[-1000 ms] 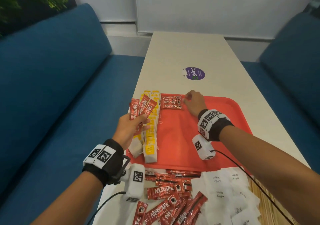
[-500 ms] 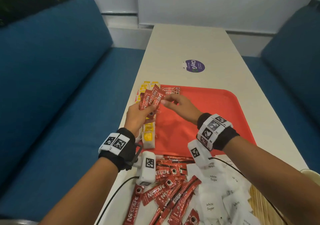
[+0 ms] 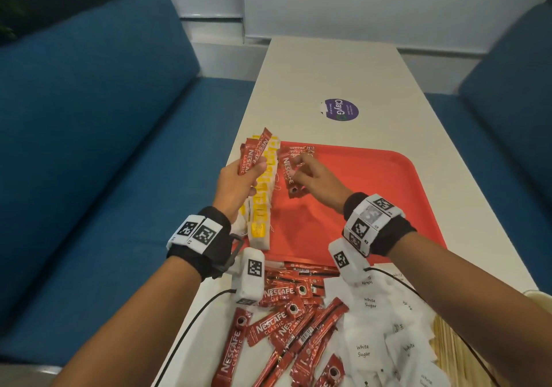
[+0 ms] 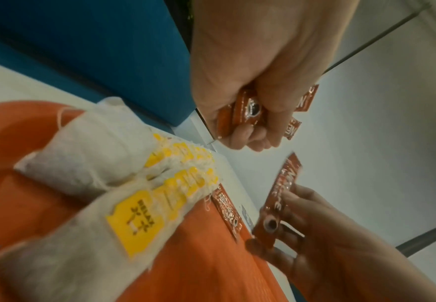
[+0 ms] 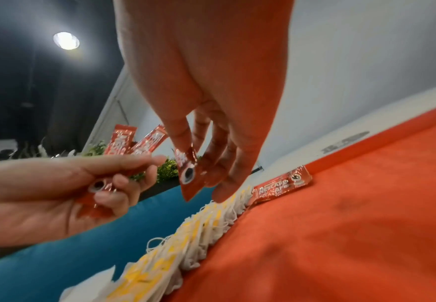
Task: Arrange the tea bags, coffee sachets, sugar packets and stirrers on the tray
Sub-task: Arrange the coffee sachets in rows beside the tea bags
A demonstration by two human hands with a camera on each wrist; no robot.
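Note:
A red tray (image 3: 373, 195) lies on the white table. Rows of tea bags (image 3: 261, 207) with yellow tags line its left edge. My left hand (image 3: 239, 177) grips a bunch of red coffee sachets (image 3: 254, 155) above the tea bags; the left wrist view shows them in the fist (image 4: 248, 110). My right hand (image 3: 310, 174) pinches one coffee sachet (image 3: 288, 174), seen closer in the right wrist view (image 5: 188, 173), just over the tray. A few coffee sachets (image 5: 281, 187) lie at the tray's far left corner.
Loose coffee sachets (image 3: 283, 327) lie in a heap on the table before the tray, white sugar packets (image 3: 388, 342) to their right, wooden stirrers (image 3: 448, 345) at the far right. A purple sticker (image 3: 340, 109) sits beyond the tray. Blue sofas flank the table.
My right hand came back from the sachets at the tray's far corner to my left hand and has drawn one sachet out of the bunch. The left hand has risen slightly.

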